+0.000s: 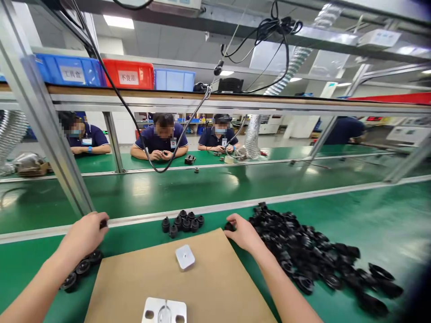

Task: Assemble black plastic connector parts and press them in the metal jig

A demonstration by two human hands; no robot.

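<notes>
My left hand (82, 237) is at the left of the cardboard sheet (208, 278), fingers closed around a small black part (103, 223) that is mostly hidden. Below it lie several round black parts (82, 267). Past the sheet's far right corner, my right hand (243, 232) pinches a black round part (229, 226) at the edge of a large heap of black plastic parts (289, 237). Between my hands stands a small group of black knob-like parts (186, 224). A square metal block (185, 257) and a metal fixture plate (150, 309) with a round recess rest on the cardboard.
A metal upright (50, 107) rises beside my left hand. Cables (134, 121) hang from the overhead frame. Blue (69, 67) and red bins (128, 72) stand on the shelf (188, 95). Several co-workers sit across the green bench (188, 188).
</notes>
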